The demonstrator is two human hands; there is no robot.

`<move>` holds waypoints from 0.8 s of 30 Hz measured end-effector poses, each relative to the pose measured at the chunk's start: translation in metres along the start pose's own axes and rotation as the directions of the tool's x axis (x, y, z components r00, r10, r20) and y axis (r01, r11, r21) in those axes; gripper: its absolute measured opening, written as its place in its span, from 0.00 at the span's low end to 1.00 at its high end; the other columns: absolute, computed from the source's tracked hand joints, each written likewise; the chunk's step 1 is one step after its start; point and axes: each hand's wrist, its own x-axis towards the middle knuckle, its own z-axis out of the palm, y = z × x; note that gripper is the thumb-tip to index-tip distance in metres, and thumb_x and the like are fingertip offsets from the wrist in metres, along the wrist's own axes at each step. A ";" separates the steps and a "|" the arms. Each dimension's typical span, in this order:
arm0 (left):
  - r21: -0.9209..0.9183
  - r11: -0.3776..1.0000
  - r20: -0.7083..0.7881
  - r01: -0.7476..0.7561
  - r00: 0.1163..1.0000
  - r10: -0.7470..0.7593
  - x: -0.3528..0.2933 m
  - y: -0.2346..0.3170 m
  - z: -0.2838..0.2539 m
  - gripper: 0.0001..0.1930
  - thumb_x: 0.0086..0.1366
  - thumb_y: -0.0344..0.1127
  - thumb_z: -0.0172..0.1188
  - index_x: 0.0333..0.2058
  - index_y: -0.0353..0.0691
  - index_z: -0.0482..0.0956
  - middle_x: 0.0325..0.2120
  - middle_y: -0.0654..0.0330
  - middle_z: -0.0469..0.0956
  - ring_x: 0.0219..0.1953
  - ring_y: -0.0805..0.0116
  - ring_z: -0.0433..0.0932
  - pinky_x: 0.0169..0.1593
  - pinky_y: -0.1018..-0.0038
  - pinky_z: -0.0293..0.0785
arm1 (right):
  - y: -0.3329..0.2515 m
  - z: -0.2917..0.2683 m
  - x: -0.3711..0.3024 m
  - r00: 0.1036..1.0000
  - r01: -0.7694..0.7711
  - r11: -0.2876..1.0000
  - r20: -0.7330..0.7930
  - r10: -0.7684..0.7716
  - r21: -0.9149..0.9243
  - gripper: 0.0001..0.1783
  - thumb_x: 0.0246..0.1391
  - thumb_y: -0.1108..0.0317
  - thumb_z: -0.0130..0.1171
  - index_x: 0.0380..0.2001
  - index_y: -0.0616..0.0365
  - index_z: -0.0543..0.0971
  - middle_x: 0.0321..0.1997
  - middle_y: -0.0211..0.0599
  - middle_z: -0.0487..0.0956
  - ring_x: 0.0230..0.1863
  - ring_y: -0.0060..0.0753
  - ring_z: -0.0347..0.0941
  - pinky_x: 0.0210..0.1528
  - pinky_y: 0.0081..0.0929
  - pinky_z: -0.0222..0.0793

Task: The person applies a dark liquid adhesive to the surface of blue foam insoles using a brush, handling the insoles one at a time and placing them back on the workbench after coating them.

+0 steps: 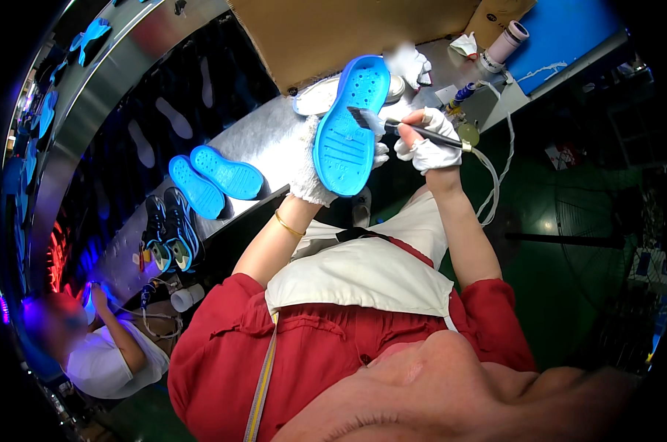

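Observation:
My left hand (pixel 309 171), in a white knit glove, grips a bright blue shoe sole (pixel 342 147) from beneath, fingertips showing at its right edge. The sole is held up with its holed and ribbed face toward me. In my right hand (pixel 431 141), gloved in white with bare fingertips, is a black-handled brush (pixel 429 133) with a pale tube running from its handle end. The brush's dark bristles lie over the middle of the sole; whether they touch it I cannot tell. Behind the sole lies a whitish shoe (pixel 315 99), partly hidden.
Two blue soles (pixel 215 179) lie on the metal bench (pixel 256 136), beside a pair of dark shoes (pixel 173 230). A cardboard box (pixel 348 33) stands at the back. A pink bottle (pixel 504 46) is at the back right. Another person (pixel 116 353) sits at lower left. A conveyor runs along the left.

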 end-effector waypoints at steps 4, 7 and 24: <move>0.146 0.981 -0.087 -0.131 0.986 0.145 0.007 0.001 0.002 0.36 0.67 0.63 0.35 0.59 0.35 0.60 0.47 0.41 0.72 0.47 0.42 0.74 0.51 0.48 0.73 | -0.005 0.016 -0.010 0.909 0.415 0.859 0.190 -0.372 -0.301 0.11 0.44 0.80 0.64 0.33 0.60 0.76 0.29 0.37 0.79 0.27 0.29 0.76 0.33 0.22 0.72; 0.244 0.957 -0.158 -0.154 0.968 0.196 0.006 0.002 0.008 0.37 0.66 0.63 0.35 0.59 0.35 0.60 0.47 0.42 0.72 0.46 0.47 0.75 0.53 0.50 0.71 | -0.006 0.025 -0.023 0.713 0.701 0.568 0.457 -0.532 -0.432 0.14 0.39 0.81 0.65 0.32 0.58 0.76 0.32 0.43 0.79 0.31 0.44 0.77 0.36 0.29 0.74; 0.622 0.401 0.554 -0.672 0.740 0.380 0.195 0.175 0.281 0.24 0.63 0.50 0.45 0.47 0.33 0.70 0.45 0.46 0.74 0.48 0.49 0.74 0.57 0.59 0.68 | -0.115 0.001 -0.027 0.970 0.151 0.962 -0.219 -0.101 0.228 0.10 0.54 0.75 0.58 0.39 0.59 0.70 0.41 0.46 0.78 0.29 0.33 0.80 0.28 0.26 0.78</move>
